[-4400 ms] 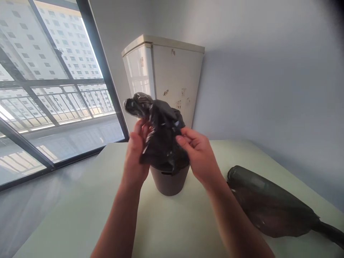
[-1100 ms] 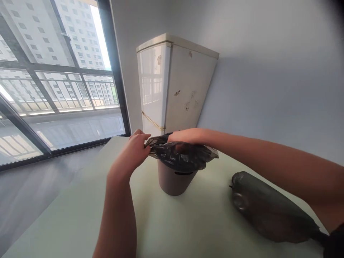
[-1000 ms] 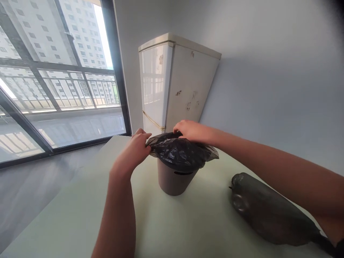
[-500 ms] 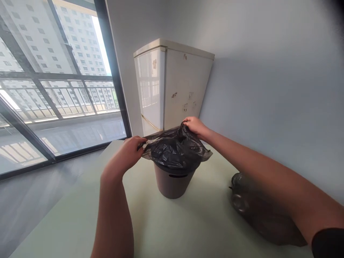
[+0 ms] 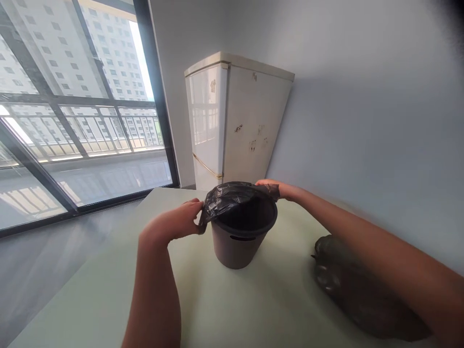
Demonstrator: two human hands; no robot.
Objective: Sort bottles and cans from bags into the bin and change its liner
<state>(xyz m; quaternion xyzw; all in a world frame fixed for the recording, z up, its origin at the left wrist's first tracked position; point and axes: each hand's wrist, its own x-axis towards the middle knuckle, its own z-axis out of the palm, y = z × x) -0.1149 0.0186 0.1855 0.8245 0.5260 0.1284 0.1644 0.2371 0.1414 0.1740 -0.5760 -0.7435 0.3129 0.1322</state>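
Note:
A brown-grey bin [image 5: 237,249] with a dark rim and a slot in its near side stands upright on a pale green table. Over the back and left of its rim lies a thin black plastic bag [image 5: 228,195], while the near rim and dark inside show. My left hand [image 5: 186,217] pinches the bag's edge at the left of the rim. At the far right side, my right hand [image 5: 271,186] holds another part of the bag, its fingers partly covered by the plastic.
On the right of the pale green table [image 5: 224,309], a filled dark plastic bag [image 5: 348,285] lies partly under my right forearm. Behind the table stands a stained white fridge [image 5: 253,121]. Glass doors [image 5: 90,145] are at the left, and a wall is at the right.
The black bag has shifted back off the near rim, uncovering the opening. My right hand has moved down and right, my left hand slightly right and down.

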